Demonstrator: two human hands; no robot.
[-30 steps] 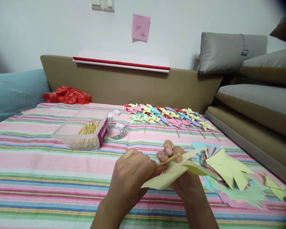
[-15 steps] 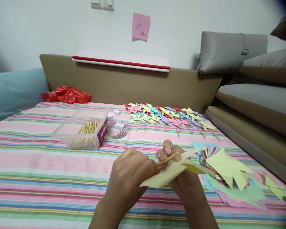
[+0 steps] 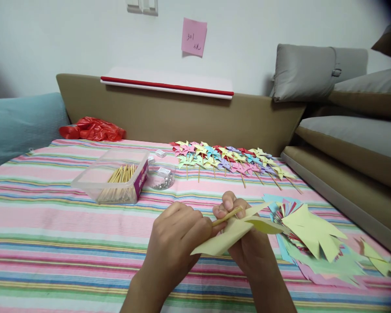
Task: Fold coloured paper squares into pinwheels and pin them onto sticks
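My left hand is closed around a thin wooden stick, which points up to the right. At the stick's far end, my right hand pinches a pale yellow paper pinwheel against it. The pinwheel's blades spread out below and to the right of the stick. Fingers hide the spot where paper and stick meet, so I cannot tell how they are joined. To the right of my right hand lies a pile of cut paper sheets in yellow, green, blue, red and pink.
A clear plastic box of wooden sticks stands left of a small round container of metal pins. Finished pinwheels lie in rows at the back. A red plastic bag sits at the back left, and stacked cushions edge the right side.
The view has shifted slightly. Both hands keep nearly the same hold on stick and pinwheel; the right-hand blade tip has drawn in a little to the left.
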